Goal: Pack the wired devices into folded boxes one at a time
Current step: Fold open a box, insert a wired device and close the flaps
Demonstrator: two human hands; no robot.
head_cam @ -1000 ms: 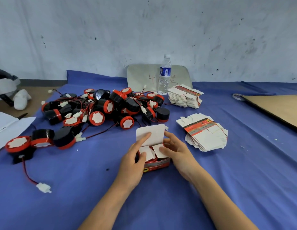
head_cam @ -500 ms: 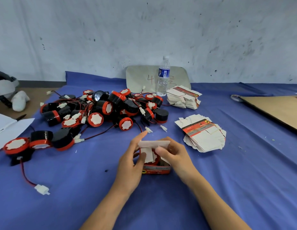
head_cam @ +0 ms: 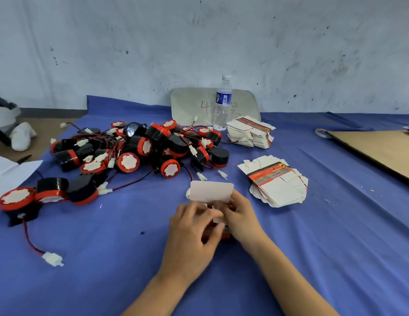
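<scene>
Device pile (head_cam: 139, 153) left; box stack (head_cam: 276, 183) right; bottle (head_cam: 222, 103) behind.

Matt, creased blue cloth (head_cam: 336, 224) fills the lower frame, the wired devices (head_cam: 139, 144) at centre left are glossy black and red plastic, the box (head_cam: 211, 191) shows smooth white card, the bottle (head_cam: 222, 106) is clear plastic, and the sheet (head_cam: 381, 149) at right is matt brown cardboard.

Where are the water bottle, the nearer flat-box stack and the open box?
water bottle (head_cam: 221, 115): head view, clear body.
nearer flat-box stack (head_cam: 276, 181): head view, top sheet.
open box (head_cam: 211, 191): head view, raised flap.
</scene>
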